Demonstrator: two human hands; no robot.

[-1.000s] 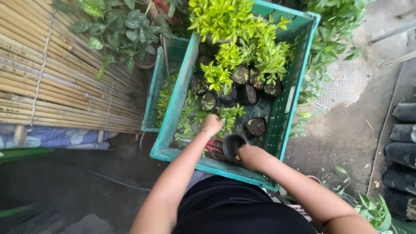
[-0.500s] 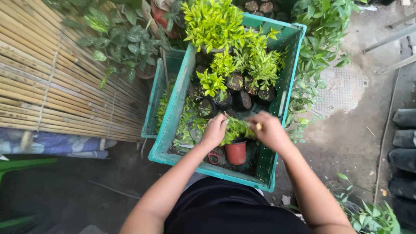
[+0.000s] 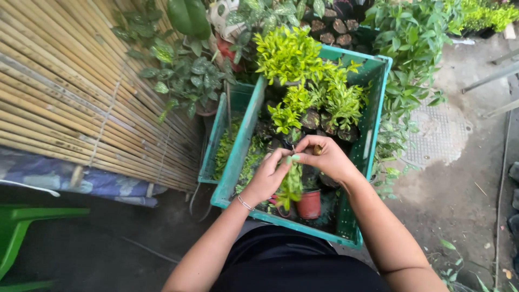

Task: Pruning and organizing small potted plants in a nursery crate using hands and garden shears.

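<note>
Green plastic makes up the big crate [image 3: 378,103] that sits on the ground in front of the person. Both hands meet over the near end of it. The left hand [image 3: 268,176] has its fingers curled around a small leafy cutting [image 3: 292,184], and the leaves hang down past the palm. The right hand [image 3: 324,157] comes in from the right, with its finger and thumb pinched shut on the top of that same cutting, so the two hands touch each other there. A thin bracelet [image 3: 244,203] sits on the left wrist. Just under the hands, inside the crate at its near end, stands a little red-brown pot [image 3: 310,204]. Farther back in the crate are many small plants with bright yellow-green leaves [image 3: 319,92], growing in dark soil bags. A second green crate [image 3: 224,135] sits just to the left of the big one, touching it, with more green cuttings inside. To the far left is a bamboo fence [image 3: 65,92], with spotted dark green leaves [image 3: 189,70] hanging in front of it. Bushy green plants [image 3: 413,48] stand to the right of the crate, and grey concrete ground [image 3: 459,178] spreads out beyond them. A green plastic chair [image 3: 21,227] shows at the near left.
</note>
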